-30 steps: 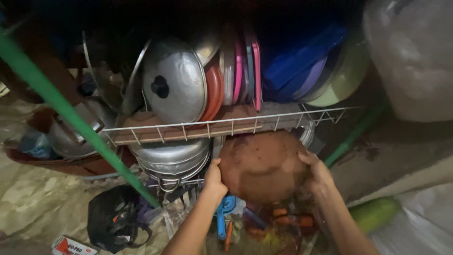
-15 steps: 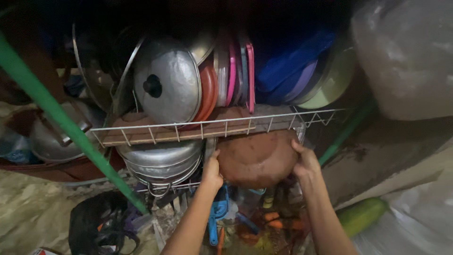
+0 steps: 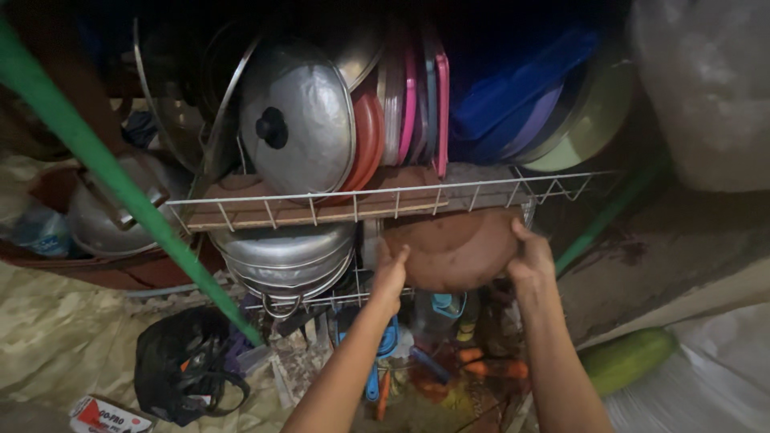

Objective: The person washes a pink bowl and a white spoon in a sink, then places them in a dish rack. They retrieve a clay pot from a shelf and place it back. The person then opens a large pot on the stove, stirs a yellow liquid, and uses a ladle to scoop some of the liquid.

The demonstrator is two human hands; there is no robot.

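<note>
wire rack (image 3: 385, 196) | brown bowl (image 3: 453, 248) between left hand (image 3: 391, 273), right hand (image 3: 529, 256)

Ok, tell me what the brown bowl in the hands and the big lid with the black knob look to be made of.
Brown bowl: probably clay or earthenware, going by its matte, reddish-brown, slightly mottled surface with no shine; matte plastic can't be ruled out. Lid: metal, likely aluminium, given its dull silver sheen and small dents; its knob looks like black plastic.
</note>
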